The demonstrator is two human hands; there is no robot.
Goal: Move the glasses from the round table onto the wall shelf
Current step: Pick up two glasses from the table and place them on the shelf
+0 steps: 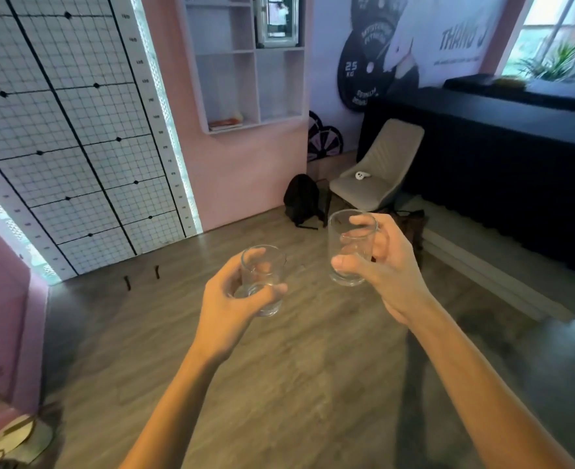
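Each bare hand grips a clear glass above the wooden floor, left hand (231,296) fingers wrapped around the smaller glass (262,280), right hand (380,265) around the taller glass (350,247), the wall shelf (245,62) ahead.

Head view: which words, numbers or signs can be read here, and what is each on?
"25 KG": black weight-plate graphic on the wall mural.
"THANG": banner beside the window; cut off after that.
Curved lettering on the plates: too blurred to read.
Numbers along the grid chart edge: too small.
Both glasses: no markings visible.
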